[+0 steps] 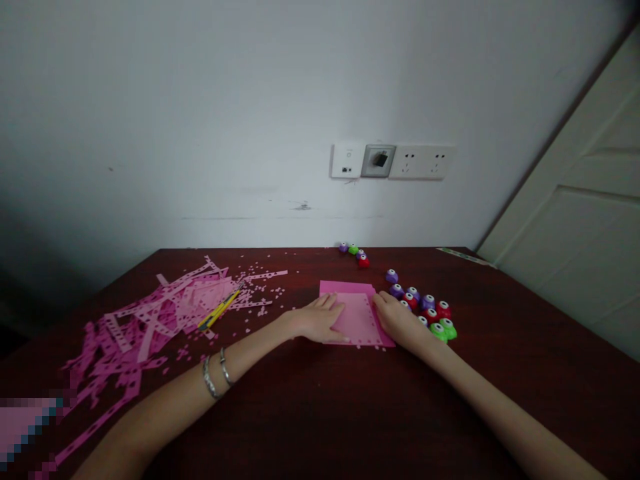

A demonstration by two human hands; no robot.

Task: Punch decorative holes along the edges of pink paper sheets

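Note:
A light pink sheet of paper [354, 313] lies over darker pink paper [346, 287] on the dark wooden table. Small cut-outs or holes run along the light sheet's right and bottom edges. My left hand [323, 320] rests flat on the sheet's left side, fingers spread, with two silver bangles on the wrist. At the right edge, my right hand [395, 313] is closed, its fingertips pinching the paper's border; whether anything else is inside the fist is hidden. Just right of that hand stand several small purple, red and green craft punches [427, 302] with white round tops.
A heap of punched pink paper strips [165, 313] covers the table's left side, with a yellow utility knife [220, 310] on it. Tiny pink cut-outs [260, 288] are scattered beside it. More punches [363, 261] stand near the wall, below sockets [423, 163]. A patterned strip [465, 257] lies far right.

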